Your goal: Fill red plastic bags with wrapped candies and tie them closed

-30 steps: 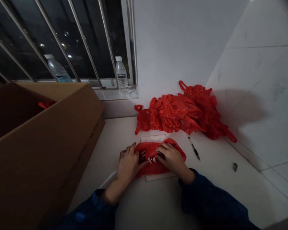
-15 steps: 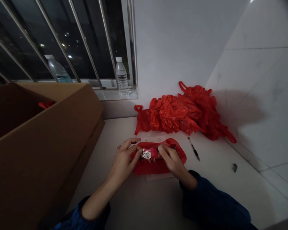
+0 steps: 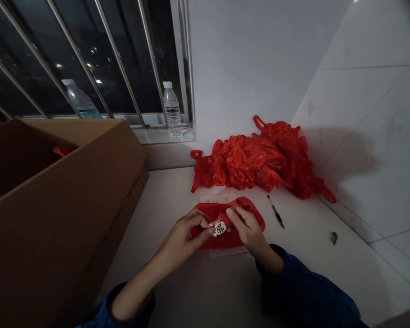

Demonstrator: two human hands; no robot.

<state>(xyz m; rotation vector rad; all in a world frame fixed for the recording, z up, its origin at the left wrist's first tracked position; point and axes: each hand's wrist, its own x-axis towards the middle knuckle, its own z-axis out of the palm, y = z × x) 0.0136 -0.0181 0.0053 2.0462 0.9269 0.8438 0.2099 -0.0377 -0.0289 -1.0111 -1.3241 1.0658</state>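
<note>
Between my two hands is a small pink packet (image 3: pixel 220 226) with a white label and dark lettering, tilted a little. The thumb and fingers of my left hand (image 3: pixel 187 232) pinch its left end. At the other end, my right hand (image 3: pixel 246 228) grips it with curled fingers. Beneath the packet a red plastic bag (image 3: pixel 205 241) is spread on the white table, and the edges of a pale sheet (image 3: pixel 218 198) stick out from under it. Most of the bag's middle is hidden by my hands.
Crumpled red plastic bags (image 3: pixel 253 159) are heaped against the wall. A black pen (image 3: pixel 276 212) and a small dark object (image 3: pixel 334 238) lie to the right. An open cardboard box (image 3: pixel 75 191) fills the left side. Bottles (image 3: pixel 172 111) (image 3: pixel 82 102) stand by the barred window.
My left hand has moved slightly right and down, closing more fully on the packet's left end. The packet has tilted and shifted a little toward me. My right hand has barely moved.
</note>
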